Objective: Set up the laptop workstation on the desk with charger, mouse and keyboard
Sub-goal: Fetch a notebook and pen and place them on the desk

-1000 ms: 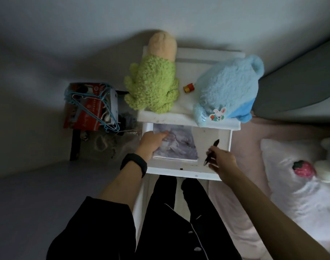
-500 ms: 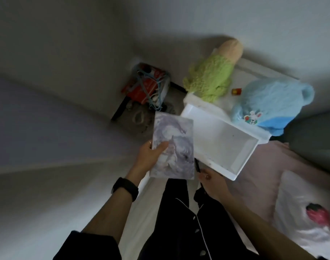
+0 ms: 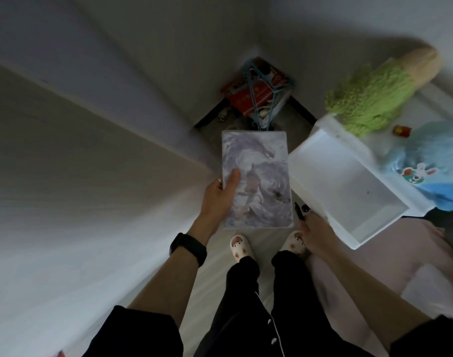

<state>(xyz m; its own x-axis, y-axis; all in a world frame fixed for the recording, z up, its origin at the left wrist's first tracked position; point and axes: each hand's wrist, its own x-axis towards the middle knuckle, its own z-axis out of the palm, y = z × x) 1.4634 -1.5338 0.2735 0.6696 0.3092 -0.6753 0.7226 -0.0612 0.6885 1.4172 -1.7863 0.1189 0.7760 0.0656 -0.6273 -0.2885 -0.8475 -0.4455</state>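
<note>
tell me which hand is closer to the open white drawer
Right. The right hand, gripping a pen, sits just beside the drawer; the left hand holds a book farther left of it.

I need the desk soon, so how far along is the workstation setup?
Nothing set up is visible: no laptop, charger, mouse or keyboard in view. In hand: the left hand grips an illustrated book, the right hand a black pen, beside an open white drawer. Left: the whole setup.
</note>
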